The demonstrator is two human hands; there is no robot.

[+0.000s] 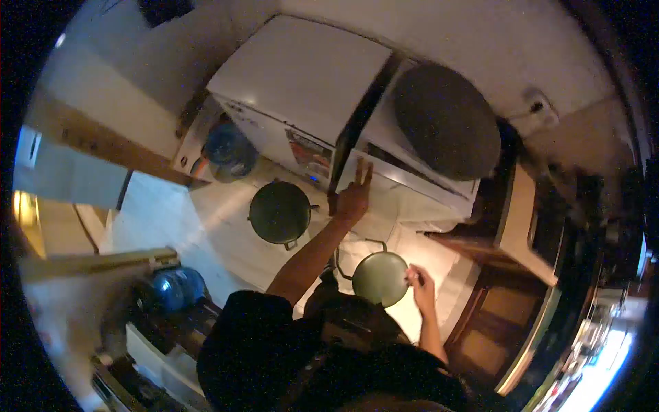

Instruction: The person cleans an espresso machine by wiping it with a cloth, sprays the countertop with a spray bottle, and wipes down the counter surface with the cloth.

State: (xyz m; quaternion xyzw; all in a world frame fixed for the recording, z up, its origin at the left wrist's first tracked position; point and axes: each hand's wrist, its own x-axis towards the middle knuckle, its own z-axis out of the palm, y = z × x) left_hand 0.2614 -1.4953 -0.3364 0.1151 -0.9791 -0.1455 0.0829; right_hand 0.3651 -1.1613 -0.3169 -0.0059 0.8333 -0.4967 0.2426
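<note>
My left hand (pixel 355 197) reaches forward to the front upper edge of a white box-shaped appliance (pixel 412 175), its fingers stretched out against it. Low on my right, my right hand (pixel 421 280) is closed at the rim of a round green stool (pixel 381 278), with fingers curled there. Dark bent tubes, like legs, stick out from under this stool. A second round stool (pixel 280 213), darker green with short leg ends showing, stands on the pale floor left of my left forearm.
A larger white appliance (pixel 302 69) with a blue light stands at the back. A big grey disc (pixel 446 120) covers the right appliance's top. Blue water jugs stand by the wall (pixel 231 150) and at lower left (pixel 178 287). Wooden furniture (pixel 508 302) borders the right side.
</note>
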